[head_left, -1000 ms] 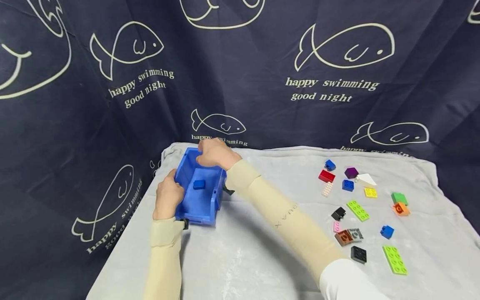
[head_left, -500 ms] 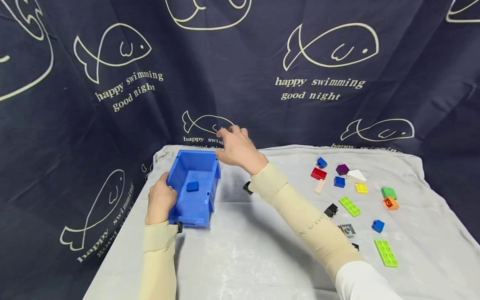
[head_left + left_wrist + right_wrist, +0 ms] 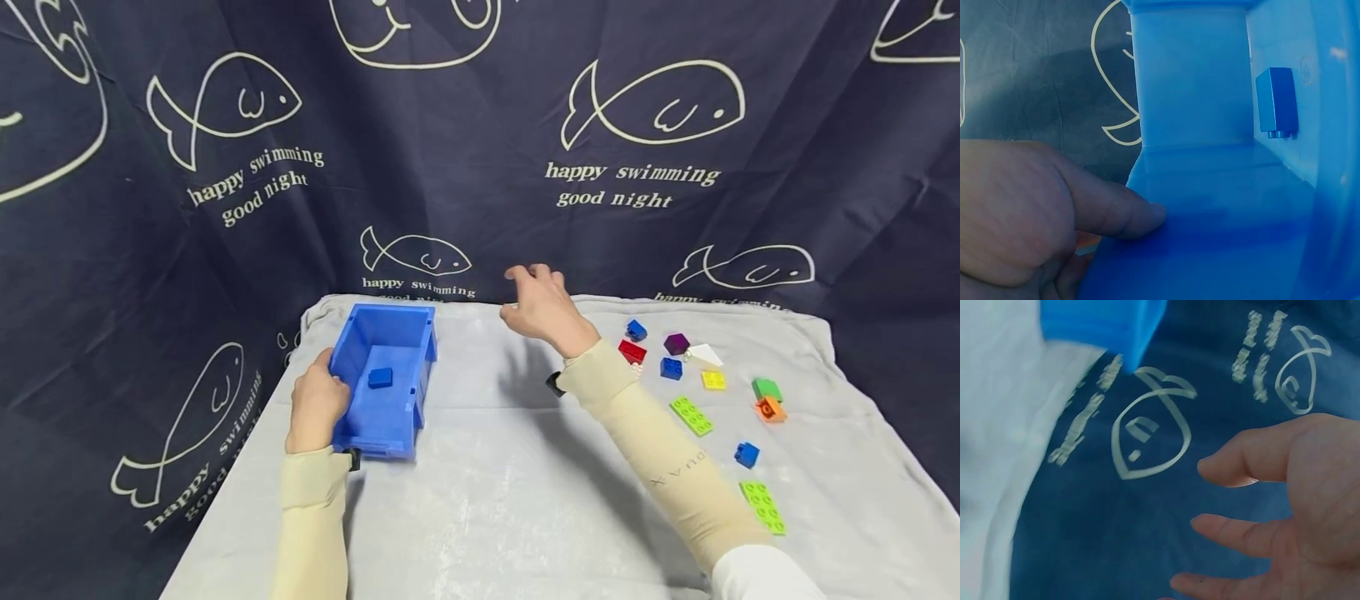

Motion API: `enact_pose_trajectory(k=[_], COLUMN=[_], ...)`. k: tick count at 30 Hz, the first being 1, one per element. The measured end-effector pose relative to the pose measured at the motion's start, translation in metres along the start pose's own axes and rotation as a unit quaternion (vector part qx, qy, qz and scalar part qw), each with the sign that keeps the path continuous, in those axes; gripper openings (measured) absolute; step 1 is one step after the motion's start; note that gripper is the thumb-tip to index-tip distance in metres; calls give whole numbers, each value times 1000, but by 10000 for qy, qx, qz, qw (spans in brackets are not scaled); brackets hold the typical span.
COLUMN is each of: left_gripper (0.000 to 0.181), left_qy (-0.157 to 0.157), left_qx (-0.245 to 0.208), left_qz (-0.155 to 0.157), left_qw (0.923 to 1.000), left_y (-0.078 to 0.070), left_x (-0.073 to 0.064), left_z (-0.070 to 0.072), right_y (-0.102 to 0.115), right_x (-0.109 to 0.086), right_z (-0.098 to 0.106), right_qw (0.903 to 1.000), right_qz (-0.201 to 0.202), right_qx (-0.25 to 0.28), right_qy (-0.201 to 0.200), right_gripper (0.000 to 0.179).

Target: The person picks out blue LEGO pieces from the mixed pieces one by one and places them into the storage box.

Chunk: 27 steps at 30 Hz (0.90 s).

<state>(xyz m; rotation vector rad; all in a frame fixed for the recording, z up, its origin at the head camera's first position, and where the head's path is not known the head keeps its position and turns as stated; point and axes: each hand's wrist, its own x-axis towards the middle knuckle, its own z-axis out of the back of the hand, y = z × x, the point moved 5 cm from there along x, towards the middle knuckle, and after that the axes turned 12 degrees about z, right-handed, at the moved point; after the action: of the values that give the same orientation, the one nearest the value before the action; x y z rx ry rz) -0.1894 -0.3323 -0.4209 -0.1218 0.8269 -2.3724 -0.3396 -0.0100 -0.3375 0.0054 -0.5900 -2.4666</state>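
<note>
At the left of the table stands a blue plastic bin (image 3: 378, 425), with one blue toy brick (image 3: 380, 377) lying on its floor. My left hand (image 3: 318, 402) grips the bin's left wall; in the left wrist view the thumb (image 3: 1122, 209) lies over the inside of that wall and the fingers go behind it. My right hand (image 3: 546, 308) is in the air over the back of the table, between the bin and the loose bricks. Its fingers are spread and loosely bent, with nothing between them, as the right wrist view also shows.
Loose toy bricks lie on the right: a red brick (image 3: 632, 352), a purple one (image 3: 677, 343), a yellow one (image 3: 713, 380), lime ones (image 3: 691, 416), an orange one (image 3: 770, 409) and others. My right sleeve (image 3: 660, 450) covers part of that area. A dark fish-print curtain (image 3: 480, 150) hangs behind.
My right hand has come up out of the bin and moved right, away from it, its fingers spreading. The left hand keeps its hold on the bin wall. The view has shifted slightly.
</note>
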Motion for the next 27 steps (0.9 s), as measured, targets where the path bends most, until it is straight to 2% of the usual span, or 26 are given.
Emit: enact_pose_trajectory(k=[6,14,21,27], left_gripper=[57,58,59,58], left_qy=[28,62,44,-48], left_qx=[20,-43,-30,-21], left_qz=[-31,27,68,-41], left_qw=[10000,10000,10000,10000], left_y=[2,2,3,1], left_x=[1,0,-1,0], left_z=[0,-1,-2,-2], right_y=[-56,-135,-182,-217], right_x=[-13,-28,-43,-48], right_z=[-2,2,3,-1], right_qw=[9991,9921,9894,9866], right_qz=[-390,-1179,-1377,-1440], right_qx=[-81,-355,-266,-152], right_qy=[136,257,382,745], right_gripper=[67,79,79,78])
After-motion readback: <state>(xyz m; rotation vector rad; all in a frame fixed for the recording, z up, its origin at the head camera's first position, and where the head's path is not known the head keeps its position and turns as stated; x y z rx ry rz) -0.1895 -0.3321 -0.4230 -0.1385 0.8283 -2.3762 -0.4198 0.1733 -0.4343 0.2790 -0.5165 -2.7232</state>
